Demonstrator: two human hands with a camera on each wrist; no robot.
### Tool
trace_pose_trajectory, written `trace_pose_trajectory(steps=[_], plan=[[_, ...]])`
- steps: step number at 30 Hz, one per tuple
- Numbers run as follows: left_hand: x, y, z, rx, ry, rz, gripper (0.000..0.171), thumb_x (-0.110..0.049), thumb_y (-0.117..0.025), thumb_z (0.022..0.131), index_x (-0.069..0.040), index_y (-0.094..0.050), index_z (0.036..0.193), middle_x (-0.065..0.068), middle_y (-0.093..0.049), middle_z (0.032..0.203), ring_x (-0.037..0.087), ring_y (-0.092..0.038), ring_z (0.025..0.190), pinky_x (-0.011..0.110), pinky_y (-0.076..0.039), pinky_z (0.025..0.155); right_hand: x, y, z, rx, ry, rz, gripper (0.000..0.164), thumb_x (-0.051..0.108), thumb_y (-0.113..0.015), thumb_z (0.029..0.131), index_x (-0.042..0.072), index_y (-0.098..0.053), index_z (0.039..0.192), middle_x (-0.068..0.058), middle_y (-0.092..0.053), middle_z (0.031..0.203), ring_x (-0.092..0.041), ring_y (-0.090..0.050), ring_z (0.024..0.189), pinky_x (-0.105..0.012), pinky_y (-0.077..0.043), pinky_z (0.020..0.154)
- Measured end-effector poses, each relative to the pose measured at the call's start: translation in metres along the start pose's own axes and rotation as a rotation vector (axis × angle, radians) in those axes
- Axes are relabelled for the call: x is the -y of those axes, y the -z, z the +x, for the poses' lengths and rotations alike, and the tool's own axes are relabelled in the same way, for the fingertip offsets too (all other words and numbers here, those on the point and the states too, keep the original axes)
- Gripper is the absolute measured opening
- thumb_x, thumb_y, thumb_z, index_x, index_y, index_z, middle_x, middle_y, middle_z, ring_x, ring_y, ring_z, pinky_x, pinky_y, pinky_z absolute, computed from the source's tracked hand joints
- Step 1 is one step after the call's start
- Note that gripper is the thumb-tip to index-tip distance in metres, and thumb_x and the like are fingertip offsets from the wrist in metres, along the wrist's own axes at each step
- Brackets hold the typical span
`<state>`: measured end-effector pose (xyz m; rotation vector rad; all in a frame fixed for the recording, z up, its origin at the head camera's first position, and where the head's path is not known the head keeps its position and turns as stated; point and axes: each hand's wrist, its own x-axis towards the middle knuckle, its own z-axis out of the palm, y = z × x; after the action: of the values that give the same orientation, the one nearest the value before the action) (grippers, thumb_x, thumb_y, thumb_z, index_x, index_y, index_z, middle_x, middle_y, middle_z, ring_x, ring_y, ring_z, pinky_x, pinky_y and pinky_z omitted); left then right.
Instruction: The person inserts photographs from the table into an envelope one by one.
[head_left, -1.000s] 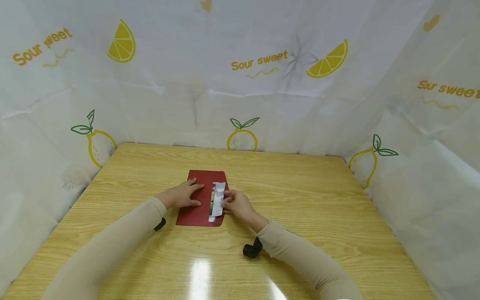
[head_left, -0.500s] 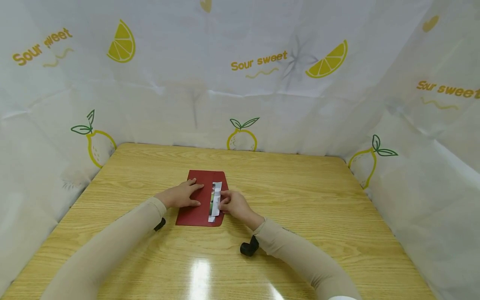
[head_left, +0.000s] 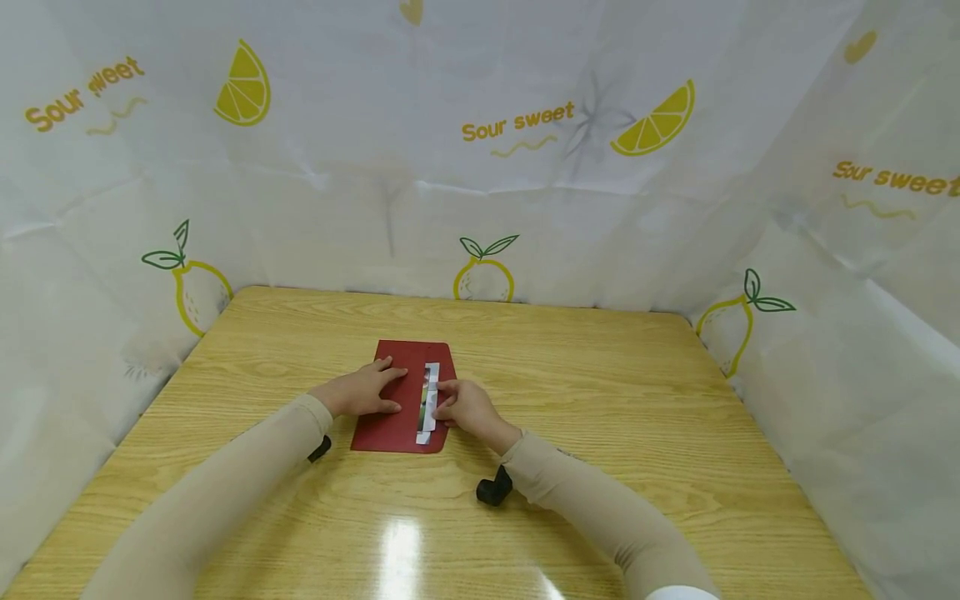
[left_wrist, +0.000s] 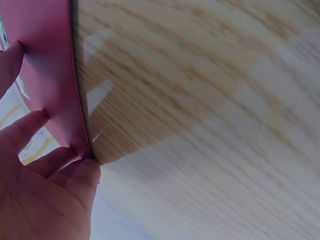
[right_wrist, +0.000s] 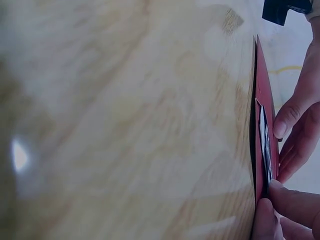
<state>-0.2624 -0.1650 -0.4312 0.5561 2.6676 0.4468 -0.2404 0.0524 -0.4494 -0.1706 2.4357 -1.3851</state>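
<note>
A red envelope (head_left: 390, 433) lies flat on the wooden table, its flap side toward the right. White printed papers (head_left: 432, 375) stick partly out of its opening; their rest is hidden inside. My left hand (head_left: 366, 390) rests on the envelope's left part with fingers spread. The left wrist view shows that hand (left_wrist: 40, 195) with its fingertips down on the red surface along the edge. At the papers' right edge, my right hand (head_left: 472, 410) pinches them between thumb and fingers. The right wrist view has the right hand (right_wrist: 297, 205) at the slightly gaping opening.
The wooden table (head_left: 600, 400) extends on all sides of the envelope. White cloth (head_left: 360, 208) with lemon prints hangs behind and at both sides. Black wrist-camera mounts (head_left: 493, 488) sit by the forearms, low over the table.
My right hand has moved slightly left, and the papers have slid further into the envelope, so a narrower strip shows. The left hand has stayed in place on the envelope.
</note>
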Motion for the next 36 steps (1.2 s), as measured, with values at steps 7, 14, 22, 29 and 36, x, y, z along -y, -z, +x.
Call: trace_pose_trajectory(steps=[7,14,22,29,36], plan=[[-0.0010,0.0000,0.0000,-0.001,0.000,0.004,0.070,-0.037,-0.064,0.093,-0.010,-0.034,0.151,0.025,-0.016,0.158,0.046,-0.020,0.144,0.057,-0.032,0.110,-0.0004,-0.0004,0.0024,0.004,-0.012,0.010,0.050,0.003,-0.072,0.085,0.003,-0.058,0.133,-0.007,-0.067,0.074,-0.009,-0.062,0.065,-0.023,-0.054,0.059],[-0.0010,-0.0007,-0.0002,0.007,0.008,-0.003,0.070,-0.037,-0.064,0.093,-0.011,-0.034,0.151,0.025,-0.015,0.159,0.046,-0.020,0.144,0.057,-0.031,0.110,0.0005,-0.0012,0.0011,0.005,-0.020,0.037,0.050,0.003,-0.073,0.084,0.003,-0.059,0.132,-0.009,-0.071,0.078,-0.010,-0.064,0.067,-0.023,-0.054,0.059],[-0.0018,0.0005,0.0000,0.008,0.006,-0.007,0.070,-0.036,-0.063,0.094,-0.010,-0.034,0.151,0.025,-0.015,0.159,0.046,-0.020,0.144,0.057,-0.031,0.111,0.0015,-0.0015,0.0004,-0.007,-0.027,0.035,0.051,0.004,-0.075,0.083,0.003,-0.060,0.131,-0.007,-0.071,0.075,-0.009,-0.063,0.065,-0.022,-0.053,0.058],[-0.0021,0.0007,-0.0008,0.008,0.007,-0.005,0.070,-0.036,-0.063,0.094,-0.010,-0.034,0.151,0.026,-0.015,0.159,0.046,-0.020,0.144,0.057,-0.031,0.111,0.0002,-0.0023,0.0019,-0.011,-0.016,0.024,0.052,0.004,-0.076,0.082,0.002,-0.060,0.131,-0.005,-0.070,0.072,-0.008,-0.061,0.062,-0.022,-0.052,0.056],[-0.0017,0.0004,-0.0010,0.007,0.004,-0.003,0.070,-0.036,-0.063,0.094,-0.010,-0.034,0.151,0.026,-0.015,0.159,0.046,-0.020,0.144,0.057,-0.031,0.111,0.0019,-0.0030,0.0005,-0.025,0.002,-0.013,0.052,0.003,-0.077,0.081,0.001,-0.059,0.129,-0.003,-0.066,0.069,-0.009,-0.059,0.058,-0.021,-0.051,0.054]])
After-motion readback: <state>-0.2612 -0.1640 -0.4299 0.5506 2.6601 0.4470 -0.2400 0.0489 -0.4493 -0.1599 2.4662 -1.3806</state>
